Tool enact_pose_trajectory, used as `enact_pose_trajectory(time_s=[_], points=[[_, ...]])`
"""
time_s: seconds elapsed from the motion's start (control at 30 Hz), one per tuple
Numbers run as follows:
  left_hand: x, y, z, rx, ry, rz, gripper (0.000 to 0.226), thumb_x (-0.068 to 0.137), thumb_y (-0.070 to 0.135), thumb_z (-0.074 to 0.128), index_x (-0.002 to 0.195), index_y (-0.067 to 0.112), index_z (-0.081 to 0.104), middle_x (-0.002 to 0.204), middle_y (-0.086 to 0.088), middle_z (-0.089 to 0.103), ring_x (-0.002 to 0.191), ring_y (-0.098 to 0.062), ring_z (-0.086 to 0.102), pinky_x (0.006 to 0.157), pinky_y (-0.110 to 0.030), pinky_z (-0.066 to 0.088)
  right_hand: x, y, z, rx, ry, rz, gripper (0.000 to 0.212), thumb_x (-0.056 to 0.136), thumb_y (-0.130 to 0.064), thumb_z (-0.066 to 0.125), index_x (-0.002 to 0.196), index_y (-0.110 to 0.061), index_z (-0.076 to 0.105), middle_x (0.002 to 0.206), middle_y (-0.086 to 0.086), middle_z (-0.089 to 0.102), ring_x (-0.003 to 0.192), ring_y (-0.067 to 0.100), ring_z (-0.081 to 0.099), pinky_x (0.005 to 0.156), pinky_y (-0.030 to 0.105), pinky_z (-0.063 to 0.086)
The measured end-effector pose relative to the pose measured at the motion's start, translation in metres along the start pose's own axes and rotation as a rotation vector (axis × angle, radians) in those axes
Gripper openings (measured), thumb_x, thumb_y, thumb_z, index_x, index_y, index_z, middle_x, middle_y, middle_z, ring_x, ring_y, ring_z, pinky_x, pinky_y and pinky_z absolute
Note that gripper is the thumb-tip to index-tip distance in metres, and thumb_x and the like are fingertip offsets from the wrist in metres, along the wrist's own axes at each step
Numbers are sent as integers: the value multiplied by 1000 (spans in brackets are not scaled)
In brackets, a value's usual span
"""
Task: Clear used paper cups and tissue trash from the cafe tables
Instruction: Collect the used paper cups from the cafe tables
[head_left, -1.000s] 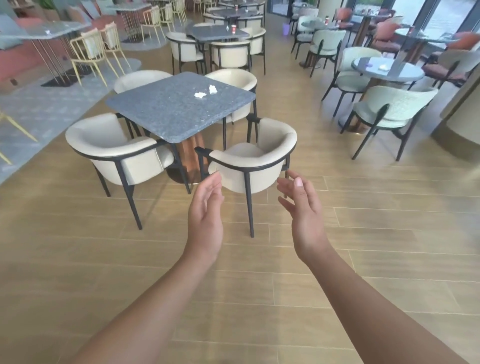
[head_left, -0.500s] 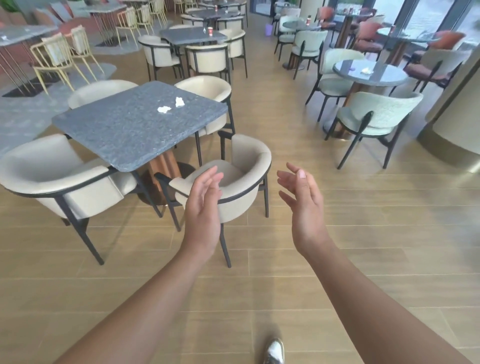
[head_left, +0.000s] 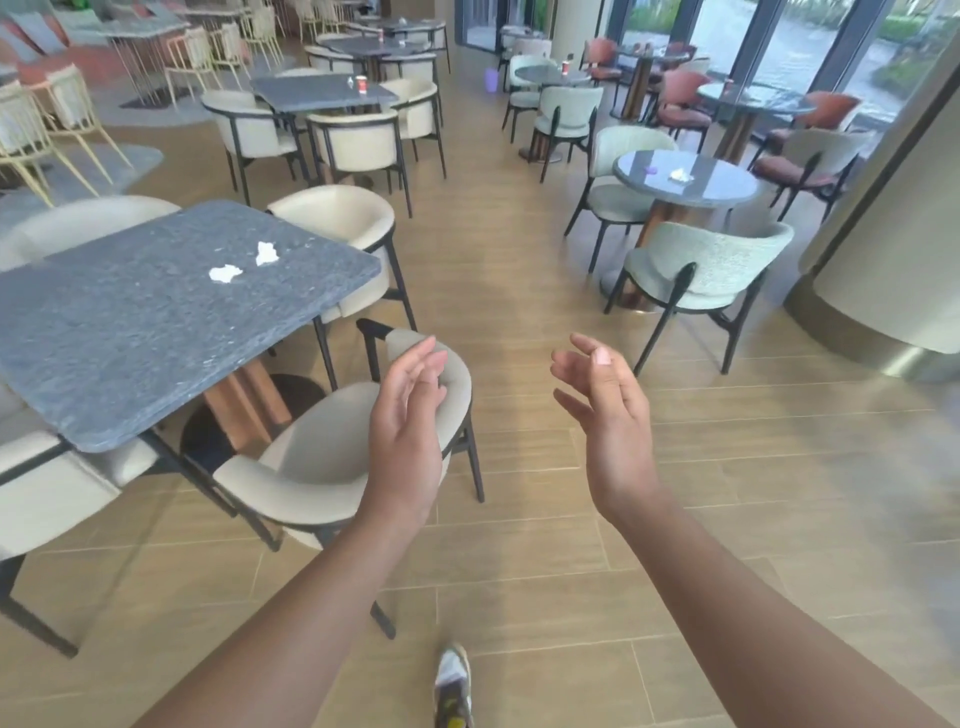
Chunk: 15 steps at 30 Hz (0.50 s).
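Desk (head_left: 130, 332) now closer and off to the left, two tissue scraps (head_left: 226, 273) lying near its far side, left hand (head_left: 410, 415) and right hand (head_left: 608, 415) both spread and empty; risk: chair (head_left: 322, 457) sits between, so a reach could snag it or fall short.

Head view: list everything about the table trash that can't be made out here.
Near grey table: its left part is cut off by the frame's left edge; only two tissue wads show.
Purple item on the round table: too small to identify.
Red cup on the farther square table: too small to tell whether empty.
Rearmost tables: too small and blurred to check.
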<state>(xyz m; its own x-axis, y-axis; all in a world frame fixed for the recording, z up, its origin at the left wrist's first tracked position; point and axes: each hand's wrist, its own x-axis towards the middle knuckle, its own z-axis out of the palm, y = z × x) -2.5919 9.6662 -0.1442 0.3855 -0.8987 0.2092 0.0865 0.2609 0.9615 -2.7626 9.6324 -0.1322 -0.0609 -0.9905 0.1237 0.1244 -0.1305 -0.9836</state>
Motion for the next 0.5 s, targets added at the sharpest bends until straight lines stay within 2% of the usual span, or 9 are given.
enact_pose_trajectory(time_s=[0.07, 0.27, 0.5], points=[[36, -13, 18, -10, -16, 11, 39, 95, 50, 49, 128, 36, 64, 132, 6, 68, 131, -5, 58, 118, -44, 42, 40, 7, -4, -5, 20, -19, 38, 102, -49, 45, 126, -28, 66, 119, 2, 74, 118, 11, 67, 109, 47, 51], [162, -48, 79, -77, -51, 19, 32, 99, 35, 44, 125, 34, 63, 130, 6, 67, 129, -5, 60, 114, -39, 47, 169, 19, -3, -26, 81, -59, 42, 99, -50, 45, 126, -26, 67, 118, 4, 73, 117, 16, 68, 104, 41, 55], [293, -73, 135, -111, -102, 13, 32, 101, 33, 44, 128, 29, 63, 131, 4, 67, 129, -7, 60, 113, -39, 48, 306, 24, 2, -27, 134, -74, 41, 99, -50, 45, 125, -28, 68, 121, 3, 73, 116, 13, 69, 104, 40, 54]])
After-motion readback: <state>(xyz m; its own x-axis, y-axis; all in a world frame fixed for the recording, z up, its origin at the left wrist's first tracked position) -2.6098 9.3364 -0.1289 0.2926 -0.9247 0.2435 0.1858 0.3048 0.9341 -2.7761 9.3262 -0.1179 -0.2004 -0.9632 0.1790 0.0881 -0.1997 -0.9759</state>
